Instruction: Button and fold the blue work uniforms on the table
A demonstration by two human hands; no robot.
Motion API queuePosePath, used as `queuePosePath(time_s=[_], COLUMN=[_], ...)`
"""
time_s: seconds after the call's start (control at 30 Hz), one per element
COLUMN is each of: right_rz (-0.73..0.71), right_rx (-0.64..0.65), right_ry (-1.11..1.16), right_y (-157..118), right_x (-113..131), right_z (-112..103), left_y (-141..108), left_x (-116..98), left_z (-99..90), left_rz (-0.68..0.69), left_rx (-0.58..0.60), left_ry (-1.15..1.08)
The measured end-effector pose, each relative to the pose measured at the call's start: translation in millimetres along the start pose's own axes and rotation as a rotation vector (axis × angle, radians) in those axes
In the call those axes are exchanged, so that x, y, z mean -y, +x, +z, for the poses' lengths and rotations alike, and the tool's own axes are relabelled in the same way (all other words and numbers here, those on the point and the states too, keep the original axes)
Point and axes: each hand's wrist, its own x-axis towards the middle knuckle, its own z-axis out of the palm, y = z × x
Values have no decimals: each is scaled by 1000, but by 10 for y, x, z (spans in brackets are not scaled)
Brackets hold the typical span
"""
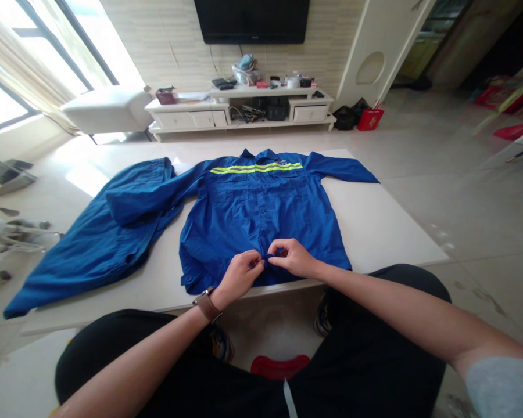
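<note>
Left hand (243,271): you angled it forward and inward, fingers curled, the thumb and fingertips drawn together in a pinch.
Right hand (293,257): you turned it inward, its index finger arched down to meet the thumb, slightly farther forward than the other.
Fingertips (262,264): you brought both pinches just beside each other, in front of your body's middle.
Left arm (157,348): you reached diagonally inward, the forearm sloping away from you.
Right arm (383,302): you stretched it across from the side, the wrist (322,270) nearly straight.
Knees (117,334): you sat with them spread wide, outside both hands.
</note>
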Motion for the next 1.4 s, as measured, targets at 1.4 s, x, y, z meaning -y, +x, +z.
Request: queuePosePath(time_s=[1.4], right_rz=[-79], right_rx=[39], right_ry=[-252], right_y=[-75], right_x=[-60], right_z=[84], left_y=[-40], left_x=[6], left_z=[-134], left_rz=[218], left_rx=[273], left_ry=[256])
